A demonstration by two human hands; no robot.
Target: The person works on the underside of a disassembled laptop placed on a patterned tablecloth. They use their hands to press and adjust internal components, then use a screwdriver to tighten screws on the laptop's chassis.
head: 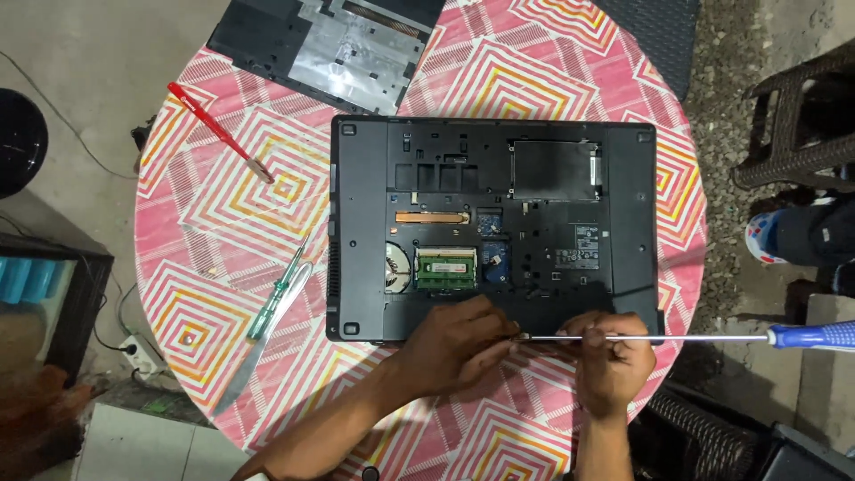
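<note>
We see the laptop lying upside down on the round table, near the middle and a little toward the far edge, with its underside open to us. Its bottom cover is already off and rests at the table's far edge, partly hanging over it. Inside the opened base the copper heat pipe, the fan and the green memory module are bared and sit in place, so we judge the opening up done and the inner parts not yet removed.

Both hands work at the laptop's near edge. Our left hand has its fingers pinched together at the tip of a long screwdriver, perhaps around a small screw or the tip itself; the view is too small there to say which. Our right hand is closed around the metal shaft close to that tip, while the blue handle sticks out well past the table's right edge.

On the left part of the table lie a red-handled screwdriver, a green-handled screwdriver and a metal blade just beside it. A small screw lies apart between them.
</note>
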